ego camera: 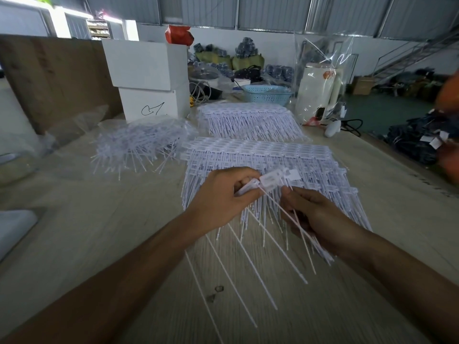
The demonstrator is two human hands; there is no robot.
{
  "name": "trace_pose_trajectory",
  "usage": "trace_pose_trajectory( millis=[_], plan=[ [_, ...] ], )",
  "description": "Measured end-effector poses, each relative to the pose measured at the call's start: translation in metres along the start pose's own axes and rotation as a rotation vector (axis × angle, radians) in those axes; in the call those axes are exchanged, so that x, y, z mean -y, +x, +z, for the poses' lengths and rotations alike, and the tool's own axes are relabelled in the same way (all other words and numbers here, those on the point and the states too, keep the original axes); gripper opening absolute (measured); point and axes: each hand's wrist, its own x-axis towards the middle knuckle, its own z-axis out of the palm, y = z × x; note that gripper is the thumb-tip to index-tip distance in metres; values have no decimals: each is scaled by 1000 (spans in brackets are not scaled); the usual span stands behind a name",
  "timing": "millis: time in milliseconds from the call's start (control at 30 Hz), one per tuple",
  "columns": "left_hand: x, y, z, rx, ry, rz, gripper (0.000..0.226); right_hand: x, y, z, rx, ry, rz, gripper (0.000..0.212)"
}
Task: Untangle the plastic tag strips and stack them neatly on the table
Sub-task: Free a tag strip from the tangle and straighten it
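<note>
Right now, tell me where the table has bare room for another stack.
Bare wood lies left of the near stack, in front of the tangled pile, and under the forearms. Crowded: the far stack, white boxes and blue basket behind.

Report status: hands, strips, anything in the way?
Left hand and right hand both grip one tag strip, tails splayed. Neat stack beneath. Tangled pile waits left.
</note>
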Motion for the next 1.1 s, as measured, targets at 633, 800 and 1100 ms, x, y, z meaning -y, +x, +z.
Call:
trace_pose_trajectory(
  millis=[633,800,1100],
  plan=[
    [-16,-1,5,11,96,303,26,7,-5,3,104,112,184,37],
    [-17,-3,5,74,43,273,19,8,-5,4,62,157,148,27],
    [-7,-4,-3,195,68,83,51,4,-1,-2,-61,156,129,26]
  ],
)
